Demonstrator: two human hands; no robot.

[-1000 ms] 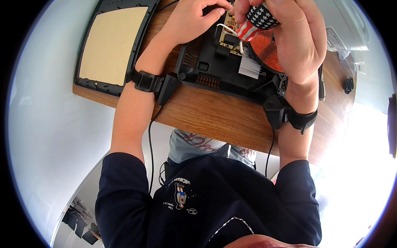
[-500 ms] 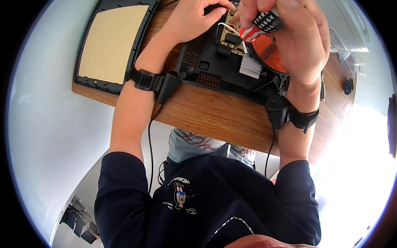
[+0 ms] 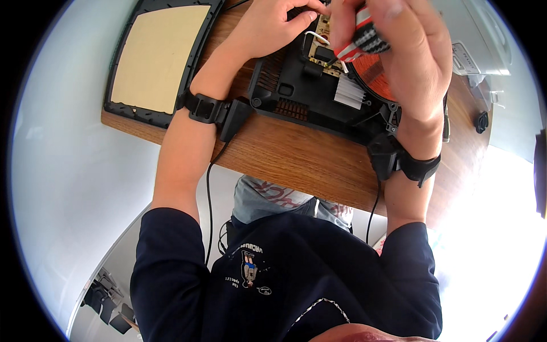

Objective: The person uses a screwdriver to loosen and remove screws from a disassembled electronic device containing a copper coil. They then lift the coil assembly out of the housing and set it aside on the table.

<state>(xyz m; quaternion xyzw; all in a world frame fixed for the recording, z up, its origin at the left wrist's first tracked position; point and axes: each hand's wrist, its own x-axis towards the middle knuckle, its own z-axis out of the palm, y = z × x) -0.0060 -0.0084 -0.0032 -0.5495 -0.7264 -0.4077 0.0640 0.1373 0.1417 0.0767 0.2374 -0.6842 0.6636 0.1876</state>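
The right grip (image 3: 411, 51) pinches a striped screwdriver (image 3: 369, 42), its shaft pointing left of that grip over the circuit board (image 3: 323, 27). The left grip (image 3: 272, 27) is beside the board, spread or pinching I cannot tell.

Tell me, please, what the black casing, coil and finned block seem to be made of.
Casing: likely plastic, matte black with moulded slots.
Coil: probably copper wire, low-sheen orange with fine curved lines.
Finned block: apparently bare metal, perhaps aluminium, pale silver and ridged.
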